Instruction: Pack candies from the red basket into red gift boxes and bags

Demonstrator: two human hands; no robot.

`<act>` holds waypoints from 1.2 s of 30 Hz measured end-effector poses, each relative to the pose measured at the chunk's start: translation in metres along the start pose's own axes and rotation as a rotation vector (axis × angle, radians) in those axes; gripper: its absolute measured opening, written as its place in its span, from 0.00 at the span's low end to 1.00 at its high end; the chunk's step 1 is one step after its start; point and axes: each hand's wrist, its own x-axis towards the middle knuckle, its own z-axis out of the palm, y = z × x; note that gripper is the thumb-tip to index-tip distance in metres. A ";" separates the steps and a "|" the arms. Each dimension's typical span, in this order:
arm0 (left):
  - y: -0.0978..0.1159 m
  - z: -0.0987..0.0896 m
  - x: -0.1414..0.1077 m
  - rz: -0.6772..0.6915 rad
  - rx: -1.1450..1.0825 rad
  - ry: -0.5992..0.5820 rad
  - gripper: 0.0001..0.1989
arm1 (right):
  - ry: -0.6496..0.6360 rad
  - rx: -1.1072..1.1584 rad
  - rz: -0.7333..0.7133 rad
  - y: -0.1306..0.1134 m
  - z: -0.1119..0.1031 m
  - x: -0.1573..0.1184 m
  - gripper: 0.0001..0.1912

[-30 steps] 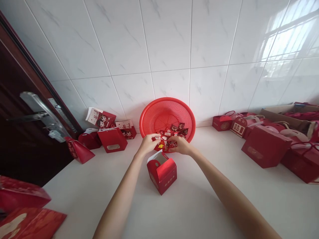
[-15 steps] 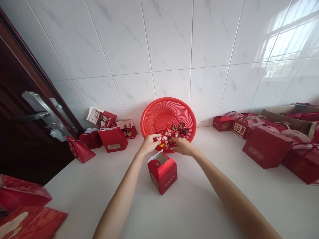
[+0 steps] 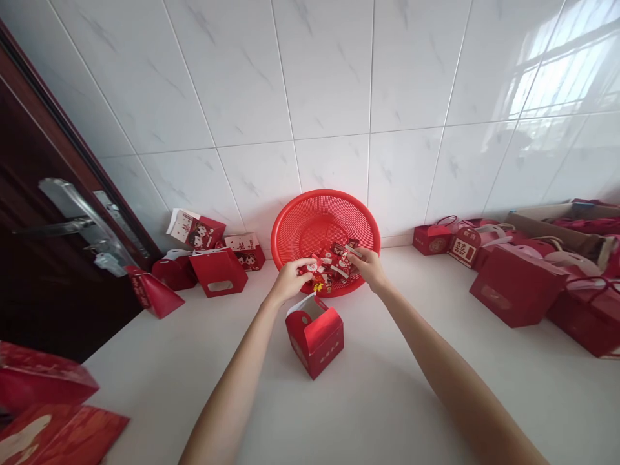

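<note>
Tiled wall [image 3: 332, 71]: spans my 12 o'clock; carries a window reflection [image 3: 562, 77] between 1 and 2. Carton [image 3: 540, 224]: my 2 o'clock, with red and pink boxes [image 3: 516, 287] in front. Dark door [image 3: 33, 135]: my 10 o'clock, fitted with a metal handle [image 3: 83, 205]. Box cluster [image 3: 221, 266]: my 11 o'clock, near the wall. Red packs [image 3: 43, 384]: my 9 o'clock, partly out of view.

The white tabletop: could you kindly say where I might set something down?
Bare: in front of the open red box, and between the right hand and right-side gift boxes. Crowded: the perforated basket, where the left hand is too, and the back-left boxes.
</note>
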 end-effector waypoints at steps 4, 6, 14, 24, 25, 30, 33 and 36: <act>0.007 0.001 -0.001 0.103 -0.113 0.001 0.21 | -0.032 0.141 0.045 -0.015 0.006 -0.005 0.20; 0.011 0.003 -0.003 0.127 -0.148 0.000 0.21 | -0.060 0.188 0.055 -0.023 0.010 -0.009 0.20; 0.032 0.005 -0.011 0.134 -0.247 0.027 0.23 | -0.156 0.296 0.095 -0.048 0.016 -0.023 0.25; 0.042 0.010 -0.016 0.165 -0.274 0.068 0.24 | -0.212 0.348 0.032 -0.057 0.016 -0.027 0.22; 0.042 0.010 -0.016 0.179 -0.280 0.087 0.24 | -0.217 0.345 0.022 -0.058 0.016 -0.027 0.22; 0.044 0.012 -0.016 0.199 -0.300 0.146 0.25 | -0.252 0.359 0.039 -0.062 0.013 -0.028 0.21; 0.044 0.013 -0.017 0.183 -0.293 0.130 0.26 | -0.262 0.369 0.076 -0.063 0.014 -0.029 0.20; 0.046 0.014 -0.018 0.160 -0.279 0.117 0.26 | -0.230 0.398 0.097 -0.062 0.015 -0.029 0.19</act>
